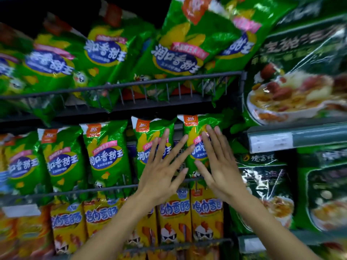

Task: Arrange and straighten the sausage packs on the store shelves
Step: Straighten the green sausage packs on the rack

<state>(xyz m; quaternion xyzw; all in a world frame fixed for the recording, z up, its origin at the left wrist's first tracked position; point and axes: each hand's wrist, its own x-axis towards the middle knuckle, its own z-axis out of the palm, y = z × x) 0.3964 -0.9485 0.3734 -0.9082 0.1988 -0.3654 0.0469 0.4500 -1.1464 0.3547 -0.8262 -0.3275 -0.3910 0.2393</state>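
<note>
Middle shelf: green sausage packs (107, 149) upright, long axis vertical, logo ends up. Left hand (159, 177) and right hand (219, 171), fingers straight, spread, flat against rightmost pack (195, 132).

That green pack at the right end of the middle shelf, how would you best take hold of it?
Probably by the upper part of the rightmost green pack, from the front. It stands upright behind the wire rail, which covers its bottom; only the top half is free.

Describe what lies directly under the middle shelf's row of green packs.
Under the green packs stands a row of yellow sausage packs. The forearms hide some; the wire rail covers their tops.
</note>
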